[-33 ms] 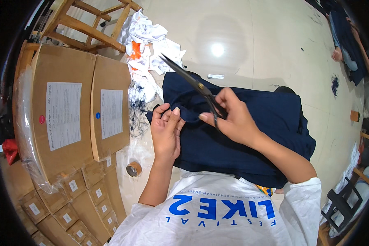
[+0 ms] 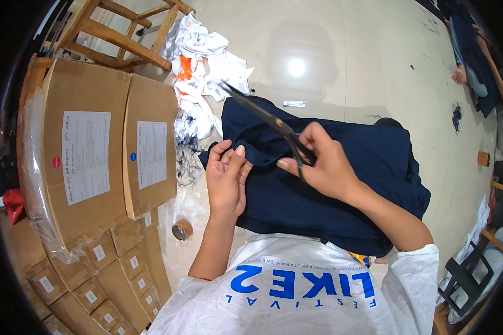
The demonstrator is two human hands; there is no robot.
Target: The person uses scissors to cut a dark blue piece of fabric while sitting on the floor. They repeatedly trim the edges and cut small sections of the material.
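Observation:
A pile of navy blue fabric (image 2: 341, 162) lies across my lap, its layers overlapping. My left hand (image 2: 224, 177) pinches a narrow folded edge of this cloth between thumb and fingers. Fingers and thumb of my right hand (image 2: 324, 166) are in the handle loops of black scissors (image 2: 278, 124). The scissors' blades point up and left above the cloth, past my left fingertips, and look closed or nearly so. They seem to be held clear of the pinched edge.
Cardboard boxes (image 2: 86, 151) stand at the left beside a wooden stool (image 2: 117, 42). White cloth scraps (image 2: 198, 50) and dark thread clippings (image 2: 189, 159) litter the floor. A tape roll (image 2: 182, 229) lies near my left forearm. Another person's hand (image 2: 459, 75) shows far right.
My right hand and the scissors have shifted slightly to the right and down, away from my left fingers. My left hand keeps its pinch on the navy fabric.

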